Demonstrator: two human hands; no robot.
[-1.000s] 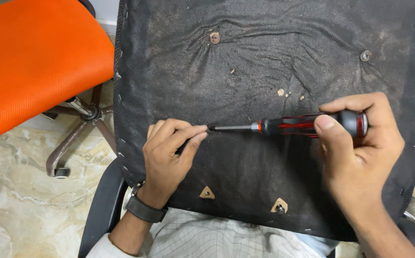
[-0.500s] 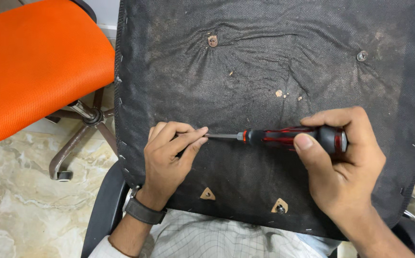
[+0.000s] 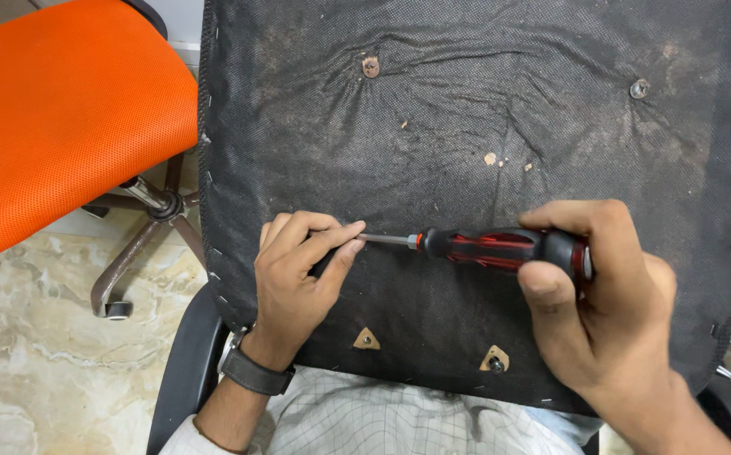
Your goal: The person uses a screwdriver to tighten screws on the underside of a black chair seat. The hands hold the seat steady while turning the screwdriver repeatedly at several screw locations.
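On a dusty black fabric panel (image 3: 483,126) across the person's lap, the right hand (image 3: 610,312) grips a red-and-black screwdriver (image 3: 500,247) lying level, its tip pinched by the left hand (image 3: 302,274) – beyond that hand, an orange seat (image 3: 62,109) over marble floor (image 3: 37,379).

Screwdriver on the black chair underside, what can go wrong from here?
1. The left hand pinches the shaft right at the tip of the screwdriver; a slip could jab those fingers.
2. The tip is hidden under that hand, so whether it is seated is unclear.
3. A skid could tear the thin black fabric.
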